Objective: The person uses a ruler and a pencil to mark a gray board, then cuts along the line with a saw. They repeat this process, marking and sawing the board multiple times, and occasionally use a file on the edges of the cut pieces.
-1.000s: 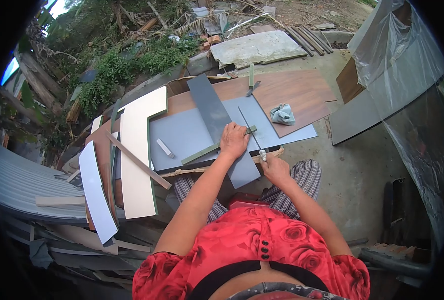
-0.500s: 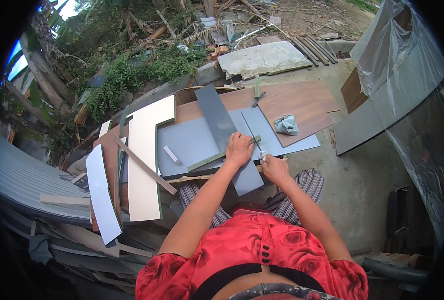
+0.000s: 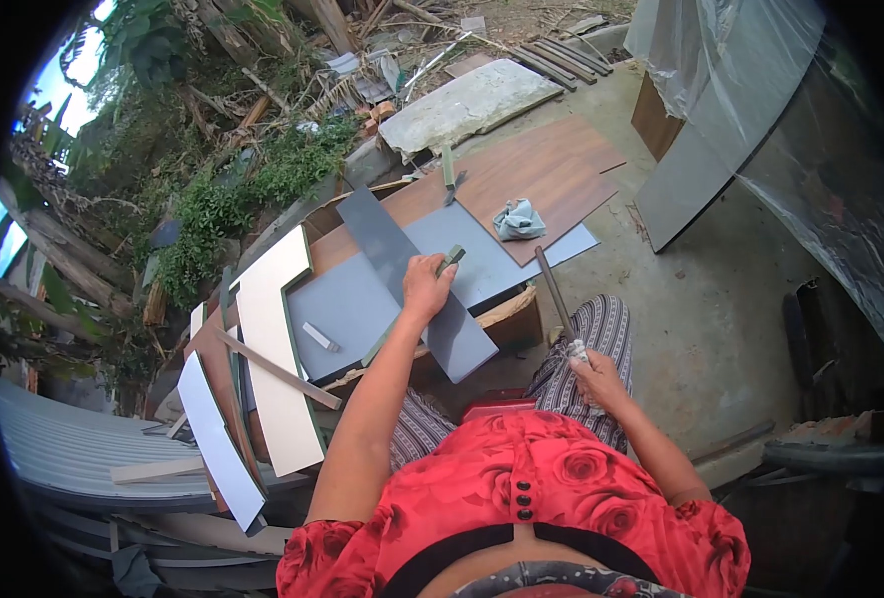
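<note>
My left hand (image 3: 425, 287) is closed round a narrow green strip (image 3: 451, 261), whose end sticks out past my fingers. Beneath it, a long dark grey board (image 3: 377, 234) lies slantwise over a blue-grey panel (image 3: 347, 289), its near end overhanging toward my lap. My right hand (image 3: 601, 381), away to the right over my knee, grips a long narrow blade (image 3: 554, 291) by its white wrapped handle (image 3: 578, 351). The blade points forward, apart from the strip. A crumpled pale blue cloth (image 3: 519, 220) rests on a brown wood-grain panel (image 3: 552, 159) ahead.
At left lie a cream board (image 3: 275, 339), a thin brown strip (image 3: 281, 369) and a white panel (image 3: 218, 439). A small white block (image 3: 320, 337) sits on the blue-grey panel. Another green piece (image 3: 449, 169) stands farther back. Plastic sheeting (image 3: 731, 70) hangs at right.
My right hand has drawn the blade back and right, off the strip and over my knee. My left hand stays on the strip, now gripping it more upright. The view has turned.
</note>
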The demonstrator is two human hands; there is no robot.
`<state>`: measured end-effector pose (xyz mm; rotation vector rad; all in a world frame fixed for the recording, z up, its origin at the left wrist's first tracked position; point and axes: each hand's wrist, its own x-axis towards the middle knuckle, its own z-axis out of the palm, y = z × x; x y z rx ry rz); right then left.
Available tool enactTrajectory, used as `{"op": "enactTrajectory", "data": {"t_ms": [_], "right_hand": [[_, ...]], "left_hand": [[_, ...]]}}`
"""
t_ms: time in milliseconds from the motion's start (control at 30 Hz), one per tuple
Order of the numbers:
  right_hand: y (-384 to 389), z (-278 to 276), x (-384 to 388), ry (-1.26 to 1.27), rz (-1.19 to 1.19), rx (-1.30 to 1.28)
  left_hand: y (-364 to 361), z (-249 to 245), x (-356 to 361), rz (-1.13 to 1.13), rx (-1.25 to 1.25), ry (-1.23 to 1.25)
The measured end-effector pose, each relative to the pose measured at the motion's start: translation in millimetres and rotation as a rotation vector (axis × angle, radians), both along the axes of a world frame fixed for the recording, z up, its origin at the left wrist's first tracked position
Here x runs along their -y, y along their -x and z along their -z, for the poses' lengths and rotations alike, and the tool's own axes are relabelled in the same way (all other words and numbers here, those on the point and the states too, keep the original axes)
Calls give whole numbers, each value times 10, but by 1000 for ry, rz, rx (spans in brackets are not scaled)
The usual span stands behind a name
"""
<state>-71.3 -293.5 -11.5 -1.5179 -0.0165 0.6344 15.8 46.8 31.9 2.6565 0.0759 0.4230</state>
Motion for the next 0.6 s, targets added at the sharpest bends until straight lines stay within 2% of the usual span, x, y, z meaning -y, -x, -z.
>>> {"op": "enactTrajectory", "data": {"t_ms": [100, 167, 200, 267, 300, 367, 400, 467, 600], "right_hand": [[-76, 80, -21, -53, -3, 32], [-116, 124, -18, -67, -51, 53], [-128, 132, -13, -78, -48, 50], [-122, 123, 9, -81, -46, 30], [-116, 112, 16, -88, -40, 25], [-108, 78, 31, -125, -20, 16], [-104, 56, 42, -130, -14, 12], [-92, 26, 55, -133, -1, -10], [-94, 104, 67, -146, -15, 16]], "left_hand": [[0, -242, -41, -23, -97, 39], [-52, -249, -164, -2, -299, 629], [-27, -344, -163, -2, -302, 618], [79, -574, -106, 32, -452, 1045], [104, -586, -121, 33, -459, 1037], [148, -604, -130, 108, -524, 1239], [172, -616, -111, 109, -531, 1233], [228, -644, -79, 169, -531, 1446], [290, -657, -50, 218, -557, 1571]]}}
